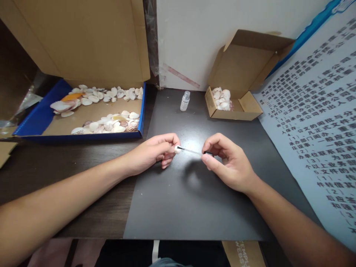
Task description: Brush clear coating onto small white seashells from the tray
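Observation:
Between the thumb and fingers of my left hand [161,149] is a small white seashell [177,149], mostly covered by the fingertips. My right hand [226,161] pinches the black cap of a thin brush [191,151]. The brush points left, and its dark tip meets the shell. Beyond the hands stands a small clear glass bottle [185,101] with a printed label and no cap on it. Both hands are above the dark grey mat [172,207].
At the left, an open blue cardboard box [141,115] holds many shells in two groups. A small brown box [236,114] with its lid up holds white shells at the back right. A printed sheet [311,122] slopes along the right side. A white panel [191,40] stands behind.

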Demonstrator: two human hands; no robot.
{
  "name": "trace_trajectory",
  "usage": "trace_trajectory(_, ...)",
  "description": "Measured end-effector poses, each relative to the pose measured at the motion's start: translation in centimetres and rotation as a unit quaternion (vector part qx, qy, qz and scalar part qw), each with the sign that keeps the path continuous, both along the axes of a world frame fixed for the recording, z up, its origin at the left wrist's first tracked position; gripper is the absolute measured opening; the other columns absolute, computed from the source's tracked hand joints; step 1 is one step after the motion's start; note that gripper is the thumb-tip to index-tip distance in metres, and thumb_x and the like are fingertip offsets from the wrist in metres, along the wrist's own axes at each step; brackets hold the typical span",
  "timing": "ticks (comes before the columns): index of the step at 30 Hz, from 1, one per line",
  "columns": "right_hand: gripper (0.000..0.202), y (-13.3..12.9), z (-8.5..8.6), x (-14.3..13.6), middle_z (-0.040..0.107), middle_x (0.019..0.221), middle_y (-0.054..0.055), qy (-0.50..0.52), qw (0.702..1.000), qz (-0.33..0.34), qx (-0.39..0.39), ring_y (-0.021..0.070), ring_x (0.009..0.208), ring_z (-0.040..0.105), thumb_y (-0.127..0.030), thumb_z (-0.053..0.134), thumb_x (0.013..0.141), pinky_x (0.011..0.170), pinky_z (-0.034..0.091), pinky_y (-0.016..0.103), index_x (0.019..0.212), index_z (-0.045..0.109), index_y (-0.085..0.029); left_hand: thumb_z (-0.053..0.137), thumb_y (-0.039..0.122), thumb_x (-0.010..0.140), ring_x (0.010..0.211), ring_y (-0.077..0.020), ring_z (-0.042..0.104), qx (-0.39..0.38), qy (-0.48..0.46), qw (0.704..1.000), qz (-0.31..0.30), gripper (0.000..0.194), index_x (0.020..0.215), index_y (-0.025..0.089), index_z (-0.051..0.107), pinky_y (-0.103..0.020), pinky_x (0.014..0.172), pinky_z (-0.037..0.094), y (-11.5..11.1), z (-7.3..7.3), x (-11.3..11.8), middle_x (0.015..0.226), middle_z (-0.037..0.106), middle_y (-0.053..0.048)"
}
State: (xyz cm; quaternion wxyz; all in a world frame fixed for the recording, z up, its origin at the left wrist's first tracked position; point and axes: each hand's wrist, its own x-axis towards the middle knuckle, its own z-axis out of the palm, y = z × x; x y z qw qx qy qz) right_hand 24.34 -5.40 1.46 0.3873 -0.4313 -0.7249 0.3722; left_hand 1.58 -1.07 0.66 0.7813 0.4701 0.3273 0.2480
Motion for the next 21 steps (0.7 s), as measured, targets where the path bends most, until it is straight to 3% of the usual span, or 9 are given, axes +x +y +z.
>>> trace_trajectory(21,0.012,0.01,0.09,0.06,0.056,0.070,-0.003,-0.026,0.999,-0.015,0.019,0.0121,0.058,0.053,-0.022,0.067,0.086,0.053,0.046,0.025,0.088,0.055,-0.024,0.058,0.021,0.082,0.051,-0.0087,0.038,-0.003,-0.009,1.000,0.000,0.009,0.077,0.018,0.052,-0.021,0.051,0.035,-0.04,-0.13,-0.01,0.057,0.041,0.006)
